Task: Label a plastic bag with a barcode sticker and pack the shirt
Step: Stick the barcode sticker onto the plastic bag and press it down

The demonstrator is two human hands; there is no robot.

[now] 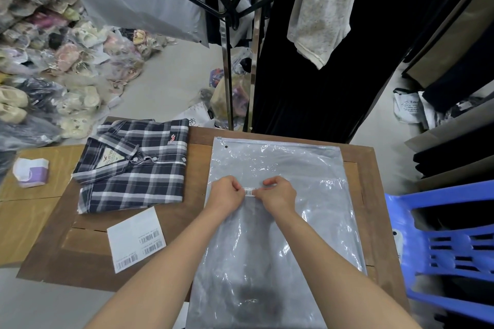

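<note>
Plastic bag [280,222], large, clear and grey-tinted, lies flat on the brown wooden surface [197,157] and runs from 12 o'clock at its zip edge down to 6 o'clock, where it hangs over the near edge. At 10 o'clock from the bag's middle, just beside its left edge, the folded plaid shirt [133,163] lies on the same surface, collar to the left, not yet packed. At 8 o'clock a white sticker sheet [136,238] with several barcodes rests near the shirt's lower edge. A small white and purple packet [32,172] sits well apart at 9 o'clock on a lighter board. Over the bag's centre the left hand [227,192] and right hand [278,192] meet, each grip pinched narrow on one end of the barcode sticker [250,192], which is stretched between them at the film. Whether it touches the bag cannot be told.
</note>
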